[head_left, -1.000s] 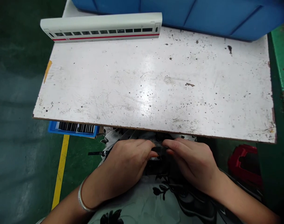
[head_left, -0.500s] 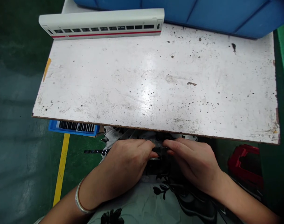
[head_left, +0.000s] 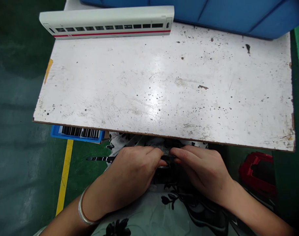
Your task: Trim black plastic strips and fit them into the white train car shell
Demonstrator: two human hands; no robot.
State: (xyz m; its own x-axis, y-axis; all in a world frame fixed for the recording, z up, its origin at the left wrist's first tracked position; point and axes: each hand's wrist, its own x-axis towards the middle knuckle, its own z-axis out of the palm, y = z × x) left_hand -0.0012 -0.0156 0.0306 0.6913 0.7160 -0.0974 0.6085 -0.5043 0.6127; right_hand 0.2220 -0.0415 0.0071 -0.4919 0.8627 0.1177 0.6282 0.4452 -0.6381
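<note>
My left hand, with a silver bangle at its wrist, is closed in a pinch on a thin, dark, shiny strip. One end of the strip sticks out to the left of this hand. Its other part bridges the short gap to my right hand, which pinches it between thumb and forefinger. Both hands are over my lap, just below the front edge of the white table. My fingers hide much of the strip. At the table's back left stands a white model train car body with dark windows and a red stripe.
A large blue bin occupies the table's back right. Under the front left edge sits a blue tray holding several dark pieces in a row. A red plastic stool or frame is low on the right. Yellow tape marks the green floor.
The strip's left end has turned slightly, so it looks thinner now. Both hands keep nearly the same place and grip. The view has shifted a little.
</note>
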